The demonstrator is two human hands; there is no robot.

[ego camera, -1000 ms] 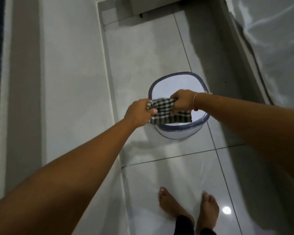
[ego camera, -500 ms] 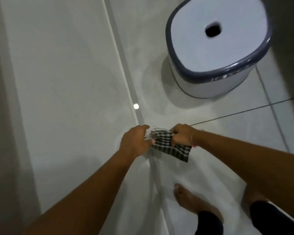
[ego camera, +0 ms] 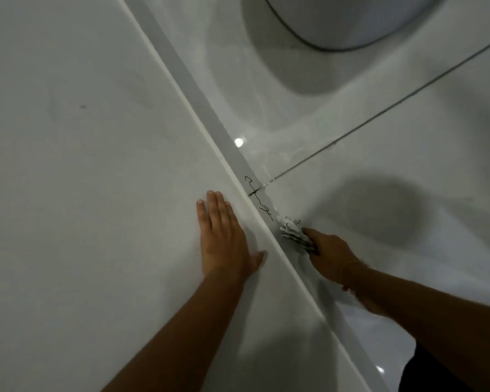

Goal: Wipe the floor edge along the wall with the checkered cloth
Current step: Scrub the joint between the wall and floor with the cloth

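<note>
The black-and-white checkered cloth [ego camera: 294, 233] is bunched up and pressed on the floor right at the grey floor edge strip [ego camera: 201, 100] that runs diagonally along the white wall [ego camera: 82, 165]. My right hand [ego camera: 330, 254] is shut on the cloth from behind, and most of the cloth is hidden under its fingers. My left hand [ego camera: 224, 236] lies flat on the wall with fingers spread, just left of the edge, holding nothing. A thin dark squiggle of hair or thread [ego camera: 256, 198] lies on the strip just ahead of the cloth.
The base of a white stool with a dark rim line [ego camera: 337, 29] stands on the glossy tile floor at the top. A dark grout line [ego camera: 379, 114] runs from the edge up to the right. A dark trouser leg [ego camera: 425, 372] shows at the bottom right.
I have crouched much closer to the floor. My left hand let go of the cloth and went flat onto the wall. My right hand brought the cloth down to the floor edge.
</note>
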